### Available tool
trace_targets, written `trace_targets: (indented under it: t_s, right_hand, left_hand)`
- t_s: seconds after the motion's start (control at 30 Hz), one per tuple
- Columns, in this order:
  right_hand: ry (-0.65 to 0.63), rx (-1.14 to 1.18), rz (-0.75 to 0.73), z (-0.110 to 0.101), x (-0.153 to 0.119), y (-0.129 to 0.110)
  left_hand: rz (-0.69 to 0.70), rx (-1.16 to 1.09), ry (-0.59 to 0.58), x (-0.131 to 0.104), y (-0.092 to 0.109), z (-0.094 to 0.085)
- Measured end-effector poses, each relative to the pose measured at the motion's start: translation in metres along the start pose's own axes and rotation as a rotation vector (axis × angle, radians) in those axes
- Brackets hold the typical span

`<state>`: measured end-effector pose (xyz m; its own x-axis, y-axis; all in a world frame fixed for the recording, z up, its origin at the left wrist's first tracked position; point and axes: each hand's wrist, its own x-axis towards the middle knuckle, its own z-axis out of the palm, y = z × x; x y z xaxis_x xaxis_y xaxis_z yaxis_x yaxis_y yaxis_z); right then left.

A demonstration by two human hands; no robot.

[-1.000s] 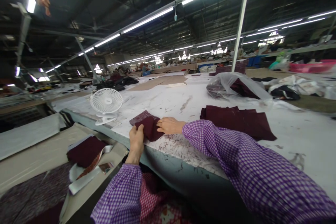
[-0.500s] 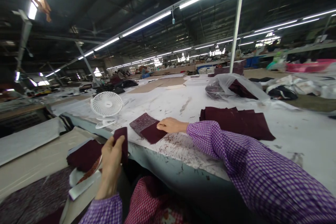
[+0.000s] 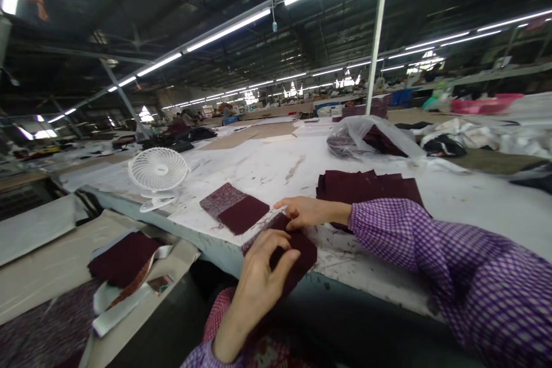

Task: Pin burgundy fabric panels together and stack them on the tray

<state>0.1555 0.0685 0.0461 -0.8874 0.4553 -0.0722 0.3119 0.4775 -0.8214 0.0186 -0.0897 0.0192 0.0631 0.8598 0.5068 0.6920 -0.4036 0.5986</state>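
Observation:
A maroon fabric piece with a speckled part lies at the table's front edge, partly hanging over it. My left hand curls around this piece, thumb and fingers bent, with its palm side hidden. At the upper edge of the same piece is my right hand, its forefinger stretched out and its thumb touching the cloth. Just to the left, a flat two-part piece of speckled and plain maroon fabric rests on the table. Behind my right forearm sits a fanned stack of maroon cloth.
A white fan stands near the table's left edge. Farther back is a clear plastic bag with dark cloth inside. On a lower surface at left lie maroon cloth and pale strips. A pole rises behind the bag.
My left hand has brought its maroon piece rightward onto the table's edge. My right hand has left the two-part piece and moved to the one brought over. The view has shifted slightly.

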Motion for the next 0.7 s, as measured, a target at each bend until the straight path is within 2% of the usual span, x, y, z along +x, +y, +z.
trace_targets:
  t_s: [0.1,0.2,0.27,0.43,0.57,0.7]
  right_hand:
    - [0.04,0.02,0.011,-0.001,-0.004,0.003]
    - [0.076,0.025,0.042,-0.002,-0.004,0.008]
    - [0.108,-0.079,0.055,-0.005,-0.004,0.013]
    - [0.194,-0.46,-0.037,-0.017,-0.007,0.02]
    - [0.22,-0.575,-0.06,-0.021,-0.008,0.02]
    - [0.262,-0.661,-0.097,-0.019,-0.003,0.023]
  left_hand:
    - [-0.063,0.13,0.142,0.023,-0.019,-0.006]
    - [-0.194,0.16,0.104,0.048,-0.038,0.0]
    - [-0.25,0.124,0.062,0.06,-0.046,0.009]
    - [-0.132,0.247,-0.021,0.067,-0.048,0.028]
    - [-0.11,0.395,-0.04,0.067,-0.046,0.031]
    - [-0.133,0.399,-0.038,0.071,-0.047,0.03]
